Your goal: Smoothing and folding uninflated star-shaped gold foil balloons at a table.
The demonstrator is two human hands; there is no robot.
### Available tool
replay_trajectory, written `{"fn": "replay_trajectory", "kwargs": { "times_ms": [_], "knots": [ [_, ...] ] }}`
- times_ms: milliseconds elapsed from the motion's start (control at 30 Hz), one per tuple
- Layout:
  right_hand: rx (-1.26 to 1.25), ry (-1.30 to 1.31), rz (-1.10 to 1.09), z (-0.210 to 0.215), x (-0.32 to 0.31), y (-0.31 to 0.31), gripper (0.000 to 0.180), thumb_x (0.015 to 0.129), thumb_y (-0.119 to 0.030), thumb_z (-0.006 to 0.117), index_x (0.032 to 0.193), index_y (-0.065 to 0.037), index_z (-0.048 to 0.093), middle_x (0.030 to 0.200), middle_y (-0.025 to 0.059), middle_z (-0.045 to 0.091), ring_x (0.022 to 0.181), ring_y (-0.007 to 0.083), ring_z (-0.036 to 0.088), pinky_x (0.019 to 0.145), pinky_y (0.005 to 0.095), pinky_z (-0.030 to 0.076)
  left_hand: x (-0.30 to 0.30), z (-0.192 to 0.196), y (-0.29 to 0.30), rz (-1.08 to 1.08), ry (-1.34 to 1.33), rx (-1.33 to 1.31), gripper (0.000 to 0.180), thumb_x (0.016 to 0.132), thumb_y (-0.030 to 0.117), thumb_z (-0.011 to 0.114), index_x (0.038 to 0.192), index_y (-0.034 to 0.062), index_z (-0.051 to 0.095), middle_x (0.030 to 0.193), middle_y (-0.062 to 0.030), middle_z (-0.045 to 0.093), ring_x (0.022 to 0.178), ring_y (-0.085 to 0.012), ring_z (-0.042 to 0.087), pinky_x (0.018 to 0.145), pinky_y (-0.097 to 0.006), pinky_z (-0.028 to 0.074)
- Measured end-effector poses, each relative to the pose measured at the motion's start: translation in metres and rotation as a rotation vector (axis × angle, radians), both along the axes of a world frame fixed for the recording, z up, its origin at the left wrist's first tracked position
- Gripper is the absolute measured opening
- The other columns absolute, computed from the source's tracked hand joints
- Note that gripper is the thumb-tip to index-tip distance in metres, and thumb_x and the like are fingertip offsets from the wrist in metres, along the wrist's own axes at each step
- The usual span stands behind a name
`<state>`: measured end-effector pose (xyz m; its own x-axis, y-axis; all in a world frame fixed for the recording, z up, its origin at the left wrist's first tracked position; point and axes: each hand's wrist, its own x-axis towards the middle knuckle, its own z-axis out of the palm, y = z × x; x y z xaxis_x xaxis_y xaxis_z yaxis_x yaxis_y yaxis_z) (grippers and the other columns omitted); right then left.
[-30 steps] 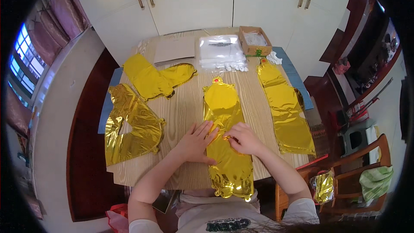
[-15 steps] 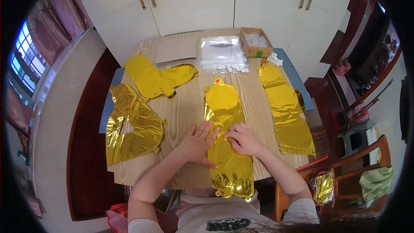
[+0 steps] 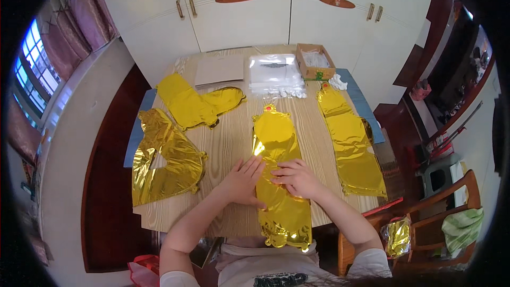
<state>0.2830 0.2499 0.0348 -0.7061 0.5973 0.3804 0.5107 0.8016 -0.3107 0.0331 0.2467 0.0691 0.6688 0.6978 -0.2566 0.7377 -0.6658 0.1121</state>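
Observation:
A long flat gold foil balloon [image 3: 277,143] lies down the middle of the wooden table [image 3: 228,143], its near end hanging over the front edge. My left hand [image 3: 244,182] rests flat, fingers apart, on the table against the balloon's left side. My right hand [image 3: 297,178] presses flat on the balloon's middle. Neither hand grips anything.
More gold foil balloons lie on the table: a big one [image 3: 162,157] at the left, another [image 3: 194,103] behind it, a long one [image 3: 350,141] at the right. A stack of clear plastic bags [image 3: 275,74], a cardboard sheet [image 3: 219,69] and a small box [image 3: 315,61] sit at the back. A wooden chair [image 3: 435,218] stands to the right.
Both hands stay on the middle balloon; the left hand has shifted slightly along its left edge. The balloons have not moved.

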Motion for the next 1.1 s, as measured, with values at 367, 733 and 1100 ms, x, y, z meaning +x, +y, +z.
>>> {"fn": "replay_trajectory", "kwargs": {
  "times_ms": [367, 733, 1100],
  "knots": [
    [-0.006, -0.007, -0.007, 0.0, 0.0, 0.001, 0.033, 0.074, -0.008, 0.064, 0.103, -0.019, 0.074, 0.117, -0.0029, 0.067, 0.119, 0.0203, 0.054, 0.105, 0.041, 0.035, -0.018, -0.01, 0.048, 0.061, -0.102, 0.019, 0.106, 0.081, 0.074, 0.051, 0.151, 0.0022, 0.017, 0.159, -0.0142, 0.019, 0.148, -0.0247, 0.016, 0.117, -0.054, 0.012],
    [-0.017, -0.015, 0.003, 0.001, 0.0, 0.001, 0.033, 0.073, -0.009, 0.066, 0.104, -0.019, 0.074, 0.117, -0.0026, 0.066, 0.119, 0.0212, 0.054, 0.105, 0.0416, 0.035, -0.019, -0.008, 0.092, 0.17, -0.02, 0.051, 0.102, 0.083, 0.075, 0.045, 0.153, 0.0059, 0.017, 0.16, -0.0107, 0.017, 0.148, -0.0251, 0.012, 0.117, -0.055, 0.007],
    [-0.053, 0.019, 0.041, -0.006, 0.002, 0.004, 0.035, 0.072, -0.004, 0.064, 0.104, -0.016, 0.073, 0.119, 0.0017, 0.065, 0.121, 0.0241, 0.053, 0.107, 0.0447, 0.035, -0.017, -0.013, 0.056, 0.032, -0.043, 0.147, 0.102, 0.083, 0.072, 0.049, 0.151, 0.0027, 0.018, 0.159, -0.0119, 0.019, 0.148, -0.0277, 0.013, 0.118, -0.053, 0.007]
  ]
}}
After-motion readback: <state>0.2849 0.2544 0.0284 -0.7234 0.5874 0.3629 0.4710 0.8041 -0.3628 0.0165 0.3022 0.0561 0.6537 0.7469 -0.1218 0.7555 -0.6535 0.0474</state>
